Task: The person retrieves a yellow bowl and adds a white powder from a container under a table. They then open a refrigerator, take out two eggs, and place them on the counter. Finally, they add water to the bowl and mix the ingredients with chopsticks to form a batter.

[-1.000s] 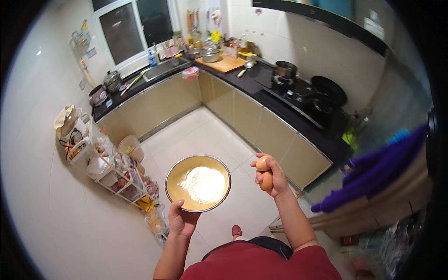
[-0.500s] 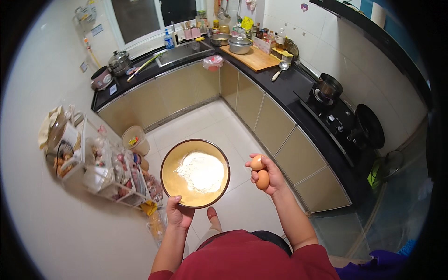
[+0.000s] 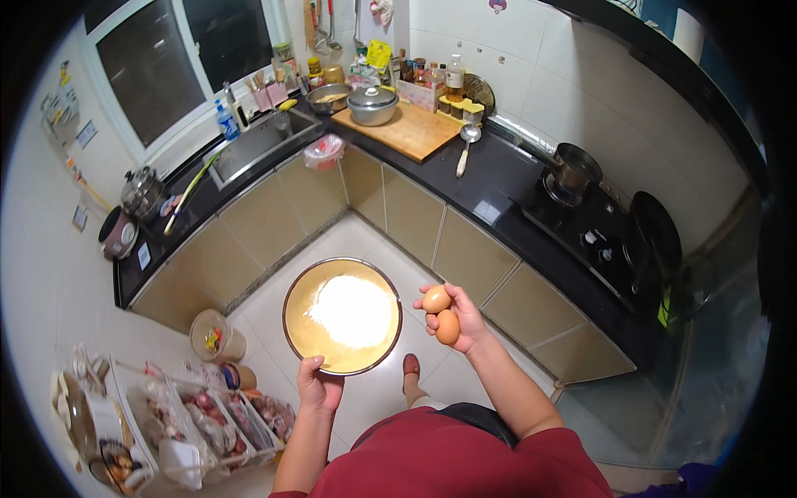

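Note:
My left hand [image 3: 320, 387] grips the near rim of a wide yellow bowl [image 3: 300, 329] with a dark edge, its thumb over the rim and its fingers hidden underneath. White flour [image 3: 353, 311] lies heaped inside, washed out by glare. To the right of the bowl and apart from it, my right hand [image 3: 466, 325] is closed around two brown eggs. One egg [image 3: 436, 299] sits above the other egg [image 3: 448, 328], both showing between the fingers and palm. Bowl and eggs are held in the air over the tiled floor.
A black counter bends around the corner, with a sink [image 3: 261, 149], a wooden cutting board [image 3: 415, 139] bearing a lidded pot [image 3: 372, 108], a ladle [image 3: 465, 153] and a stove with a saucepan [image 3: 576, 170]. At lower left stand a waste bin [image 3: 232, 344] and a rack of vegetables [image 3: 166, 423].
The view has turned and come nearer the counter, cutting board and stove. My foot has stepped forward. Both hands keep the bowl and eggs in much the same hold.

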